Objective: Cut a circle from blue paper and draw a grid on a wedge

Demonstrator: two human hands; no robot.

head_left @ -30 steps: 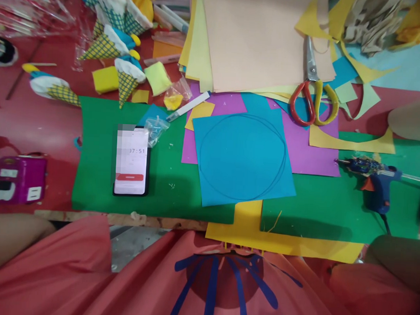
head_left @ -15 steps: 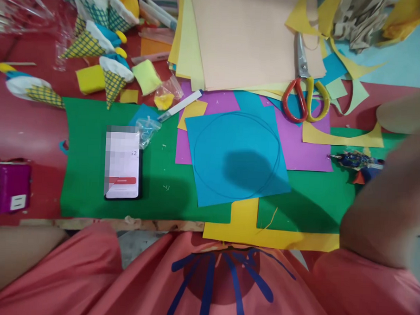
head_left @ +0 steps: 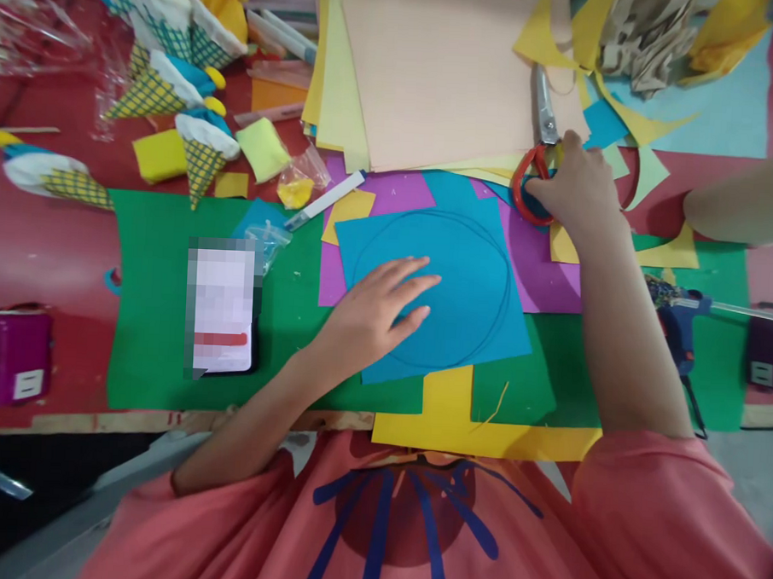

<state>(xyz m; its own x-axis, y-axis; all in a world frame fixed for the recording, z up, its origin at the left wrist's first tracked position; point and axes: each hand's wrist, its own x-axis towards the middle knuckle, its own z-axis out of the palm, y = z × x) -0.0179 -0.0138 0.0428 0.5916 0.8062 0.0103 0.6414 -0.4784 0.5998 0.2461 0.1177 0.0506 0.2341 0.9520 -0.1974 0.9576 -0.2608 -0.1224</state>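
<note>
My left hand [head_left: 386,305] lies over a blue sheet of paper [head_left: 467,276], its fingers stretched out and apart. A large circle is drawn on this sheet in thin dark lines. At the upper right, my right hand [head_left: 583,185] grips the handles of a pair of scissors [head_left: 544,109], covering most of the yellow loop. The red loop shows beside my thumb. The scissors lie with their metal blades pointing away from me, over the edge of a stack of pale paper [head_left: 443,79]. Purple paper [head_left: 550,280] lies partly under the blue sheet.
A phone [head_left: 222,359] rests on the green mat [head_left: 147,330], left of a white pen [head_left: 326,200]. Cone-shaped fabric pieces [head_left: 204,145] lie at the upper left. A glue gun [head_left: 679,328] is beyond my right forearm. Yellow paper [head_left: 445,412] lies at the front edge.
My left hand has come into view and onto the blue sheet. My right hand has reached in to the scissors and closed on their handles. The view has shifted slightly.
</note>
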